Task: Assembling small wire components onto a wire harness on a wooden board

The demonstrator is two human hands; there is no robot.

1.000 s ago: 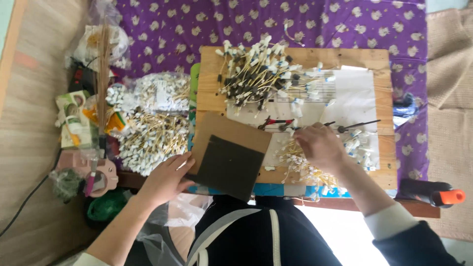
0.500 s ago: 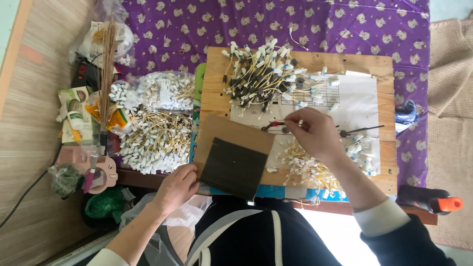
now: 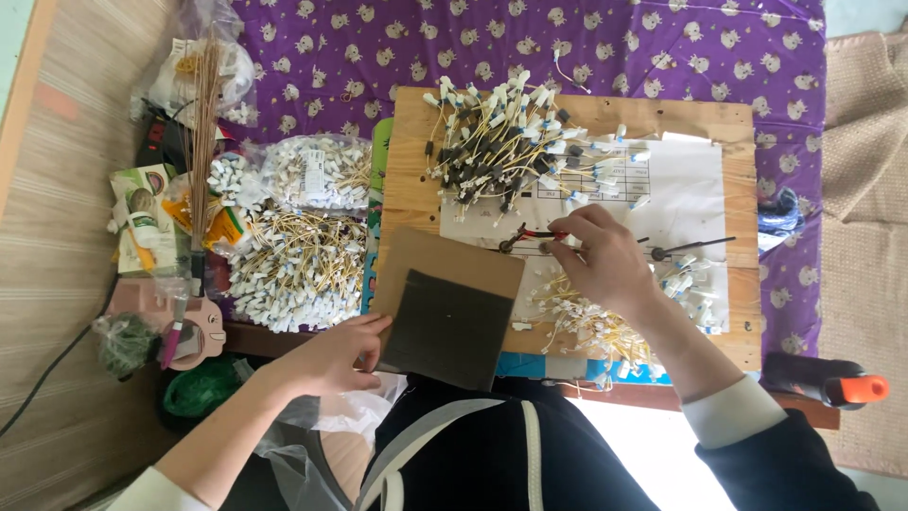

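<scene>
From the head camera, a clear plastic bag (image 3: 317,172) is lying left of the wooden board (image 3: 407,180), holding white-tipped wire pieces. A loose heap of the same pieces (image 3: 293,270) is spreading just below it on the purple cloth (image 3: 662,47). On the board, a tangle of dark and white-ended wires (image 3: 501,151) is sitting above a white printed sheet (image 3: 686,180), and more small white pieces (image 3: 591,317) are lying under the right forearm.

The right hand (image 3: 605,260) is resting on the sheet, its fingers curling closed around red-handled pliers (image 3: 530,235); the grip is hiding most of the tool. The left hand (image 3: 336,355) is pinching the near left corner of a brown card with a dark square panel (image 3: 449,317), which is overhanging the board's front edge. An orange-tipped glue gun (image 3: 823,383) is lying at the right.
</scene>
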